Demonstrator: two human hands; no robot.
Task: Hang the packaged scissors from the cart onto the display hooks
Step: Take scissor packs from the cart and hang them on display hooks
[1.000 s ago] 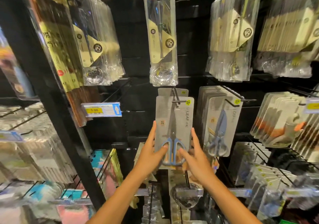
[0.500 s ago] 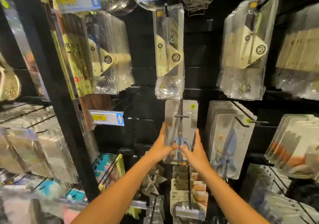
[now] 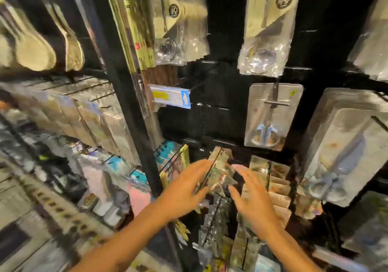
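Note:
A grey card pack of blue-handled scissors (image 3: 270, 118) hangs on a display hook (image 3: 274, 102) against the black back panel, free of both hands. My left hand (image 3: 186, 190) is below and left of it, fingers spread and holding nothing. My right hand (image 3: 251, 198) is lower, under the pack, also spread and empty. Both hands hover in front of small foil-like packets (image 3: 220, 173) on lower hooks. The view is blurred by motion. The cart is out of sight.
A thick stack of scissor packs (image 3: 344, 152) hangs to the right. Clear utensil bags (image 3: 266, 32) hang above. A black upright post (image 3: 126, 95) divides the bays, with a blue price tag (image 3: 170, 96) beside it. Packed goods fill the left shelves (image 3: 79, 120).
Both hands have let go of the scissors pack and dropped down and away from it; the pack stays on its hook. The camera has swung left and down.

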